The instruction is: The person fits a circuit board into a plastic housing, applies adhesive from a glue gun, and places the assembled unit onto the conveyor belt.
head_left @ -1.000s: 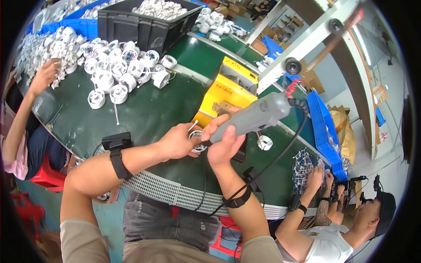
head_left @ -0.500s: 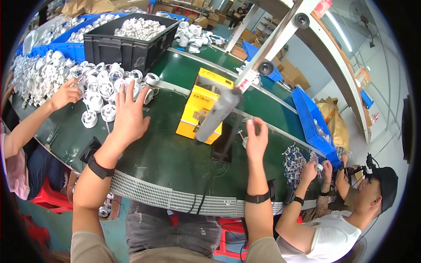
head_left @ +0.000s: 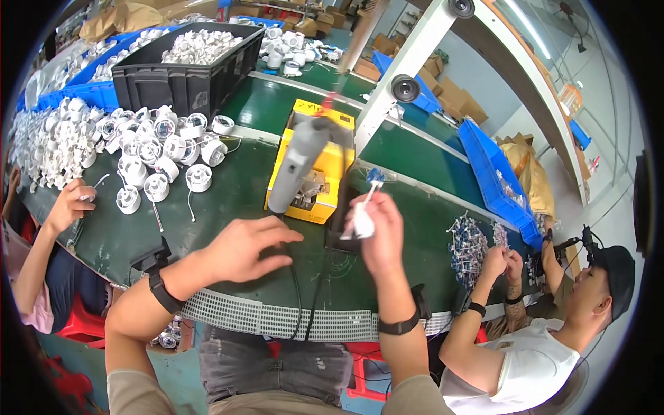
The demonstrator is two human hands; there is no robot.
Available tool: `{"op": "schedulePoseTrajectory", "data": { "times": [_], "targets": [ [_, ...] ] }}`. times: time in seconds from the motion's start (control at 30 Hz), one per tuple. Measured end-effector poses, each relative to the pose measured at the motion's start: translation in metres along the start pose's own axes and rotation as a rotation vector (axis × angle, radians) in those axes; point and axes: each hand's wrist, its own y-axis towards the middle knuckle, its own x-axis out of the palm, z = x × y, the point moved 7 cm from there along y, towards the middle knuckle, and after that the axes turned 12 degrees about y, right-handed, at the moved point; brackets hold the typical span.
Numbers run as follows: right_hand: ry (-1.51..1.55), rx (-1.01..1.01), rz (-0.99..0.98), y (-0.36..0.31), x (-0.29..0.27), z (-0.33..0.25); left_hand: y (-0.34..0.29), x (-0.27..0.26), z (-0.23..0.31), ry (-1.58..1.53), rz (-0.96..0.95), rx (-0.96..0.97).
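My right hand (head_left: 379, 229) is raised over the green belt (head_left: 228, 207) and pinches a small white part (head_left: 363, 223) with a thin white wire sticking up from it. My left hand (head_left: 243, 247) hovers open just left of it, fingers spread, holding nothing. Right behind my hands a grey power screwdriver (head_left: 297, 160) hangs tilted on its cable in front of a yellow fixture box (head_left: 312, 166). White round lamp housings (head_left: 159, 155) lie in a heap on the belt to the left.
A black crate (head_left: 183, 72) of white parts and blue bins (head_left: 66, 93) stand at the back left. A person's hand (head_left: 69, 202) works at the left edge; another person sits at the right by a wire bundle (head_left: 470, 242) and a blue tray (head_left: 494, 176). A white frame post (head_left: 404, 69) slants overhead.
My left hand came back from the heap of housings to the belt's near edge. My right hand now pinches a white wired part. The screwdriver hangs free.
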Motion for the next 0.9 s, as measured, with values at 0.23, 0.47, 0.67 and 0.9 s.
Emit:
{"op": "schedulePoseTrajectory", "data": {
  "times": [0.23,0.47,0.67,0.9],
  "targets": [
    [-0.101,0.063,-0.23,-0.056,0.084,0.039,-0.002,-0.003,0.016,0.142,0.118,-0.054],
    [0.007,-0.033,-0.057,-0.04,0.068,0.018,0.001,-0.011,0.011,0.006,0.181,0.019],
    [-0.028,0.269,-0.289,-0.037,0.059,0.031,0.004,-0.017,0.009,-0.111,0.144,0.005],
    [-0.012,0.221,-0.35,-0.037,0.054,0.027,-0.002,0.002,-0.014,-0.723,0.019,-0.239]
  ]
}}
